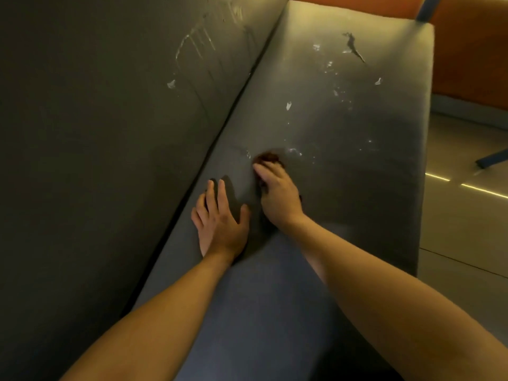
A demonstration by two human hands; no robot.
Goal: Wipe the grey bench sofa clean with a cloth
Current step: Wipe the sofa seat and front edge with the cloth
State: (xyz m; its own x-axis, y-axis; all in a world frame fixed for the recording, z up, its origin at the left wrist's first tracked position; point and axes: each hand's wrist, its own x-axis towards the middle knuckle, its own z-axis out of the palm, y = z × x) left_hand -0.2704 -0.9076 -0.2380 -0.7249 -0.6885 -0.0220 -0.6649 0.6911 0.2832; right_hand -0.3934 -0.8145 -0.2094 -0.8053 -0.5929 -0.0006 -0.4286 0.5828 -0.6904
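The room is dim, with a shiny pale floor [461, 229] on the right and an orange wall [467, 50] behind. The grey bench sofa [343, 193] runs away from the person, with its tall back [110, 133] on the left.

The left hand [220, 221] lies flat on the seat near the crack by the back, fingers spread out and holding nothing. The right hand [277, 196] is just beside it. Its fingers curl over a dark brown cloth [268, 156], which is bunched up and pressed onto the seat. Only a bit of the cloth peeks out past the fingertips.

The seat near the person looks clean. Farther off there are white bits [288, 105] and a dark mark [354, 48]. The back has white lines [198, 45] on it too.

To do this well, I think the right hand should push the cloth away in long, firm strokes toward the white bits. The left hand can lean on the seat to keep the body steady. Opening the cloth out flatter would likely help it catch more dirt.
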